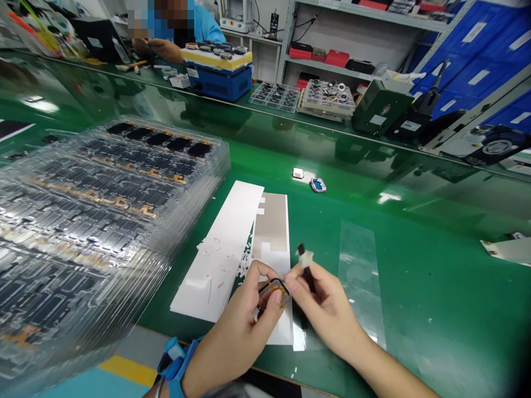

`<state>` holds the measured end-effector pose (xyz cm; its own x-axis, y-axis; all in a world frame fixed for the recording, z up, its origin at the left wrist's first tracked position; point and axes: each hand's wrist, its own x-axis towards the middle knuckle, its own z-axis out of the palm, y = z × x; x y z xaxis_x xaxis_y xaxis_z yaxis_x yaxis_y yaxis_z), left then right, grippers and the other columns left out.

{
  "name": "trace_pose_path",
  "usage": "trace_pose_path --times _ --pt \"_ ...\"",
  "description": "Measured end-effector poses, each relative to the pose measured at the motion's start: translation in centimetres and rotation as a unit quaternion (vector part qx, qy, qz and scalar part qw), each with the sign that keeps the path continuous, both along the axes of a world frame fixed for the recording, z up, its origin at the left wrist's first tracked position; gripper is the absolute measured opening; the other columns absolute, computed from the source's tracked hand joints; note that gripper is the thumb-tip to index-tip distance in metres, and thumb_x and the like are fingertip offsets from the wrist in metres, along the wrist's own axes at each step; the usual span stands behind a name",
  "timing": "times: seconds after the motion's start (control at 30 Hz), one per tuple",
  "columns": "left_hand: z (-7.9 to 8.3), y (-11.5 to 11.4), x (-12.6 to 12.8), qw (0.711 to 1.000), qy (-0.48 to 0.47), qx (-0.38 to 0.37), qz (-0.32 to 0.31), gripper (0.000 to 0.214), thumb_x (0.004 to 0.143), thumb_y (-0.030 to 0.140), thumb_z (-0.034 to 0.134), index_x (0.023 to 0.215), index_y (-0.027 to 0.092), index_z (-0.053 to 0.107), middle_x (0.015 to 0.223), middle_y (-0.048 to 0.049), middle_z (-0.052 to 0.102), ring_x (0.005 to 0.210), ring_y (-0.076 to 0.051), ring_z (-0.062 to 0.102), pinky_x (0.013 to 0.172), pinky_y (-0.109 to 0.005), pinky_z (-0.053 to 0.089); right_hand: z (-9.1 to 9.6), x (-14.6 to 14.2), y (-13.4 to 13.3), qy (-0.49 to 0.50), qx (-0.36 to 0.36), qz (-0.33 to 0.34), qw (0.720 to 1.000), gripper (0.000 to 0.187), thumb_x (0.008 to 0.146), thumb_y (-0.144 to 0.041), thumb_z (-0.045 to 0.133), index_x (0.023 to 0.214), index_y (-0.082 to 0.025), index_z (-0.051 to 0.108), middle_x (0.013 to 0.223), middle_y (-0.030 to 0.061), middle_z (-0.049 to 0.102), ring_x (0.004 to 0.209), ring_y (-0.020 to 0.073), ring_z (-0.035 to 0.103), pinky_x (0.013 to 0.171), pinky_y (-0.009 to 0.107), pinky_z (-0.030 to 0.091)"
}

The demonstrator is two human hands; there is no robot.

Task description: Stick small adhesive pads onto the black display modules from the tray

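Observation:
My left hand (253, 315) is closed on a small display module (276, 288) with a dark rim and an orange flex strip, gripped between thumb and fingers. My right hand (326, 301) is closed round a slim black tool (309, 276) with a pale wrap near its upper end; the tool's kind is not clear. My right thumb and index fingertip pinch together at the module's right edge. Whatever lies between those fingertips is too small to make out. Beneath both hands is a white and grey backing sheet (271, 226). Left of it, a white sheet (224, 237) carries small scraps.
Stacked clear trays (124, 199) of display parts stand high on the left. A clear film (360, 276) lies to the right. Two small parts, a white-faced one (297, 173) and a pink-rimmed one (318, 185), lie farther back. Across the bench, a person sits behind a blue box (222, 80).

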<state>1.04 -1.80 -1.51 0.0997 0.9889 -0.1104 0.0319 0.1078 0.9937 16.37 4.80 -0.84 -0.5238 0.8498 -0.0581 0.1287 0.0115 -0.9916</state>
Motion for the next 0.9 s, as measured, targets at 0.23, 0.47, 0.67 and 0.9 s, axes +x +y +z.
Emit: trace_pose_path --times 0.23,0.47,0.67,0.9 --pt "0.3 0.1 0.4 0.940 0.244 0.216 -0.102 0.009 0.095 0.015 0.039 0.096 0.018 0.048 0.083 -0.0056 0.063 0.074 -0.020 0.060 0.066 -0.035 0.050 -0.9 0.9 2.3 0.040 0.121 -0.152 0.980 0.037 0.101 -0.042 0.041 0.078 -0.022 0.061 0.085 -0.0002 0.051 0.078 0.0119 0.051 0.069 0.023 0.042" --pt "1.1 -0.3 -0.6 0.901 0.365 0.228 -0.054 0.023 0.097 0.011 0.039 0.116 0.014 0.050 0.117 -0.0150 0.066 0.119 -0.027 0.058 0.094 -0.043 0.053 -1.8 -0.4 2.9 0.078 0.049 -0.134 0.987 0.011 0.091 -0.032 0.064 0.088 -0.022 0.063 0.086 -0.0013 0.062 0.070 0.0099 0.067 0.071 0.023 0.056" --pt "0.4 0.6 -2.8 0.850 0.486 0.204 -0.017 0.029 0.099 0.014 0.038 0.126 0.012 0.048 0.125 -0.0175 0.065 0.130 -0.031 0.051 0.104 -0.053 0.046 -2.3 -0.9 2.6 0.084 0.033 -0.116 0.989 0.009 0.087 -0.029 0.068 0.090 -0.021 0.066 0.091 0.0006 0.062 0.079 0.0133 0.071 0.078 0.026 0.061" --pt "0.1 1.2 -2.2 0.806 0.544 0.224 -0.067 0.028 0.095 0.009 0.041 0.121 0.008 0.053 0.128 -0.0198 0.065 0.127 -0.037 0.054 0.102 -0.057 0.047 -2.0 -1.7 3.2 0.037 0.024 -0.107 0.993 0.018 0.084 -0.034 0.071 0.085 -0.016 0.068 0.090 0.0055 0.067 0.076 0.0170 0.072 0.078 0.032 0.063"
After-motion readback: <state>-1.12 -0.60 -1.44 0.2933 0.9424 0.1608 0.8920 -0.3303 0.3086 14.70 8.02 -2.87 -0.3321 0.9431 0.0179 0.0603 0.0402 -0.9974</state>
